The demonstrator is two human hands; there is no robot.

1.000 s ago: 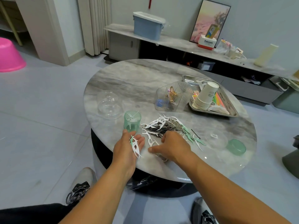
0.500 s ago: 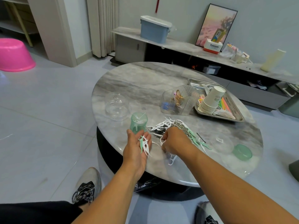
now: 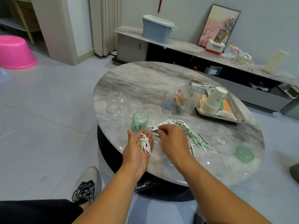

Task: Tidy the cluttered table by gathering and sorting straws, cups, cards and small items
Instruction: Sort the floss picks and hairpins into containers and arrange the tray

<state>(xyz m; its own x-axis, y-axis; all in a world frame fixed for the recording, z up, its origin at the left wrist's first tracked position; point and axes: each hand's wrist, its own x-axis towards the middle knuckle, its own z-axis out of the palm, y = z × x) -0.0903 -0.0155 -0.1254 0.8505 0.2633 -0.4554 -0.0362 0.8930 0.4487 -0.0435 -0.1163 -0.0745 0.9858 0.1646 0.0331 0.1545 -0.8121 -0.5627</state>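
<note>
1. Marble-patterned round worktop (image 3: pixel 145 81), grey-veined, on a dark base; carries all the items below
2. Left hand (image 3: pixel 137 149): at the near edge of the worktop, palm up, fingers loosely cupped; holds a small bundle of floss picks (image 3: pixel 145 143), white with one green, lying across the palm and fingers
3. Right hand (image 3: pixel 174 143): just beside the left, back of hand up, over the near side of the pile; fingers (image 3: pixel 159 133) curled down at the pile's edge, whether they pinch a pick cannot be told
4. Loose pile of floss picks (image 3: pixel 182 126): white and green, mixed with thin dark pins, spread on the worktop from the right hand out toward the right
5. Green translucent cup (image 3: pixel 140 121): upright, just beyond the left hand's fingertips; a few white picks inside
6. Clear domed lid (image 3: pixel 118 105): on the worktop left of the green cup, apart from it
7. Clear ribbed organiser (image 3: pixel 181 101): behind the pile; gold-coloured and blue small items in its compartments
8. Metal tray (image 3: pixel 239 120): right of the organiser and touching it; holds a tilted stack of paper cups (image 3: pixel 213 101) and coloured straws (image 3: pixel 228 105)
9. Green round lid (image 3: pixel 244 154): near the right edge of the worktop, well apart from the pile
</note>
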